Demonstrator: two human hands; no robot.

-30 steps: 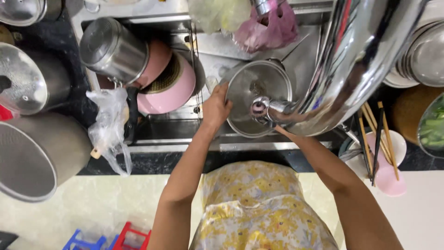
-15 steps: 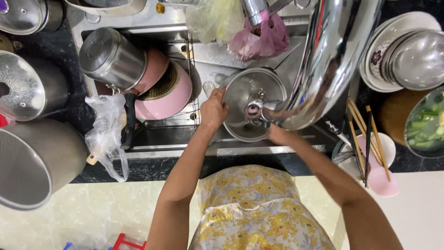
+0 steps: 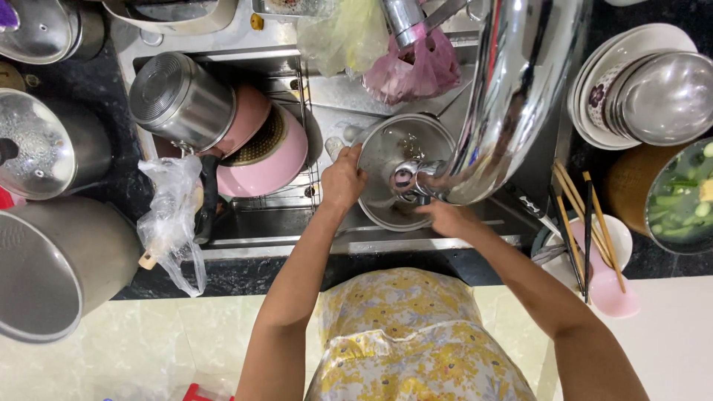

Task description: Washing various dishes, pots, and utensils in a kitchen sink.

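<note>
Fingers of left hand point(image 3: 343, 178) curled on left rim of steel lid point(image 3: 405, 172). Lid round, shiny, wet, knob at centre, tilted over sink point(image 3: 297, 223). Right hand point(image 3: 445, 219) grips lower edge, fingers clenched. Big steel pot point(image 3: 512, 89) above right.

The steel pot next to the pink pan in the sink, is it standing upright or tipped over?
Tipped over. The steel pot lies on its side in the sink, ridged base toward the camera, leaning on the pink pan.

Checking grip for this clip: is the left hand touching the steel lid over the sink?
Touching. The head view shows the left hand with fingers curled over the steel lid's left rim.
</note>
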